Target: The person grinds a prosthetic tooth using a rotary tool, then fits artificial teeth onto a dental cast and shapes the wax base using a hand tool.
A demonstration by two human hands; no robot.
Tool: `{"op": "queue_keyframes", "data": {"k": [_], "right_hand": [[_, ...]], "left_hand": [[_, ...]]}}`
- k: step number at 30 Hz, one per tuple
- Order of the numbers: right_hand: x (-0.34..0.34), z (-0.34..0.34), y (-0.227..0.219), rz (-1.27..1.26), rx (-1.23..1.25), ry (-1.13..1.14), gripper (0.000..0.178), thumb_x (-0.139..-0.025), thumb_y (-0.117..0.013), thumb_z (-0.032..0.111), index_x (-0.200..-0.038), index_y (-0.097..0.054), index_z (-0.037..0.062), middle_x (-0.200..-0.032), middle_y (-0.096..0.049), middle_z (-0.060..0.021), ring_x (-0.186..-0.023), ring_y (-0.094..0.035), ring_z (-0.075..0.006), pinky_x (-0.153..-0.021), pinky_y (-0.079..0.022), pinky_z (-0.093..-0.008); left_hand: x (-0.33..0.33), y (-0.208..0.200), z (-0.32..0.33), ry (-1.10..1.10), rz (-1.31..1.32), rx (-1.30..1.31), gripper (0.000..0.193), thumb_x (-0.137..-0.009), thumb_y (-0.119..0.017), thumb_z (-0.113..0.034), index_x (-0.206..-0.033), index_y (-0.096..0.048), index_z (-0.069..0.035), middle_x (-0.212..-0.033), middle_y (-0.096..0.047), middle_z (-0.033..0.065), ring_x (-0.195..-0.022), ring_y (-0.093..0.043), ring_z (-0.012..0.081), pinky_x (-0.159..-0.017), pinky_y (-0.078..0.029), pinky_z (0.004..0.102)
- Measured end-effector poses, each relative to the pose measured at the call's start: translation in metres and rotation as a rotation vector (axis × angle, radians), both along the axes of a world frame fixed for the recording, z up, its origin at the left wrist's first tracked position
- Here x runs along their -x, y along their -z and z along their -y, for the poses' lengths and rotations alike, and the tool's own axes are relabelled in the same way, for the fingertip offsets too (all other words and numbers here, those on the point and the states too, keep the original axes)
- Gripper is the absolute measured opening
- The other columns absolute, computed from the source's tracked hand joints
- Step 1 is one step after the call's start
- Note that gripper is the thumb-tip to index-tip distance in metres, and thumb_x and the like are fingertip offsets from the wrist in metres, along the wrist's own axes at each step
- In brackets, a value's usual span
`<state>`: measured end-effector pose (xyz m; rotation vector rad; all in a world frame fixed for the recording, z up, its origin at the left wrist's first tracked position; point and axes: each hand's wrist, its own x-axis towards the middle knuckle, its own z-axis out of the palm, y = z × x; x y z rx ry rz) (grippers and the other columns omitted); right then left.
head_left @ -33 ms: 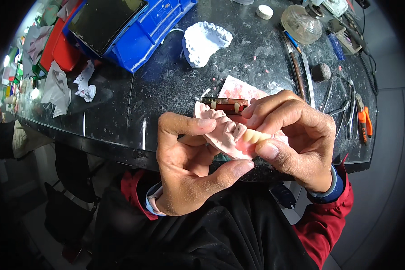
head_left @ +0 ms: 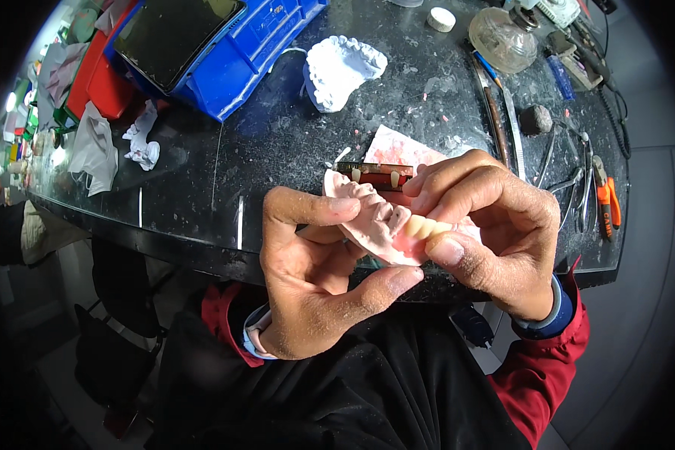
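Note:
Both of my hands hold a pink dental cast (head_left: 369, 219) above the front edge of a dark stone worktop (head_left: 277, 142). My left hand (head_left: 315, 277) supports it from below, with the index finger over its top and the thumb under it. My right hand (head_left: 502, 232) pinches its right end, where a row of cream artificial teeth (head_left: 425, 227) sits in pink wax. My right thumb presses just below that row.
Behind my hands lie a dark strip with sample teeth (head_left: 375, 172) and a pink wax sheet (head_left: 397, 148). Farther back are a white plaster cast (head_left: 341, 71), a blue bin (head_left: 262, 52), a crumpled tissue (head_left: 142, 142), a glass lamp (head_left: 502, 37), metal instruments (head_left: 502, 120) and orange-handled pliers (head_left: 606, 196).

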<state>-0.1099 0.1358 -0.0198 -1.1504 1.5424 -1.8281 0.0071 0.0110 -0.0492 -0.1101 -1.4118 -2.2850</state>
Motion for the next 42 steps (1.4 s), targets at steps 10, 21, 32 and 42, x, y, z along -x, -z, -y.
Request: {"op": "queue_keyframes", "data": {"k": [10, 21, 32, 42], "right_hand": [[0.0, 0.0, 0.0, -0.027, -0.012, -0.007, 0.022, -0.07, -0.067, 0.014, -0.079, -0.059, -0.0035, -0.085, -0.055, -0.0146, -0.089, -0.055, -0.0239, -0.082, -0.043, -0.0375], [0.001, -0.005, -0.007, 0.024, -0.013, 0.011, 0.022, -0.071, -0.061, 0.013, -0.084, -0.057, -0.0047, -0.087, -0.055, -0.0152, -0.09, -0.054, -0.0245, -0.084, -0.041, -0.0373], [0.004, -0.003, -0.012, -0.362, -0.077, 0.04, 0.035, -0.059, -0.073, 0.01, -0.087, -0.058, -0.0038, -0.089, -0.057, -0.0151, -0.088, -0.056, -0.0251, -0.083, -0.041, -0.0375], [0.0, -0.003, -0.016, -0.321, -0.102, 0.056, 0.027, -0.064, -0.069, 0.008, -0.085, -0.058, -0.0038, -0.088, -0.057, -0.0157, -0.086, -0.056, -0.0241, -0.081, -0.043, -0.036]], "left_hand": [[0.002, 0.001, 0.001, 0.031, -0.048, -0.056, 0.057, -0.067, -0.063, 0.011, -0.109, -0.029, -0.007, -0.113, -0.044, 0.0214, -0.105, -0.049, 0.0256, -0.087, -0.045, 0.0362], [0.001, 0.001, 0.004, 0.097, -0.059, -0.104, 0.058, -0.069, -0.058, 0.014, -0.112, -0.028, -0.011, -0.114, -0.041, 0.0239, -0.107, -0.047, 0.029, -0.09, -0.043, 0.0422], [-0.001, -0.011, -0.008, -0.067, 0.149, -0.266, 0.059, -0.069, -0.061, -0.006, -0.113, -0.023, -0.011, -0.105, -0.049, 0.0179, -0.101, -0.051, 0.0261, -0.086, -0.043, 0.0376], [-0.003, -0.002, 0.0, 0.053, 0.014, -0.181, 0.059, -0.07, -0.058, 0.012, -0.113, -0.025, -0.011, -0.113, -0.042, 0.0199, -0.103, -0.05, 0.0257, -0.088, -0.045, 0.0385]]}}
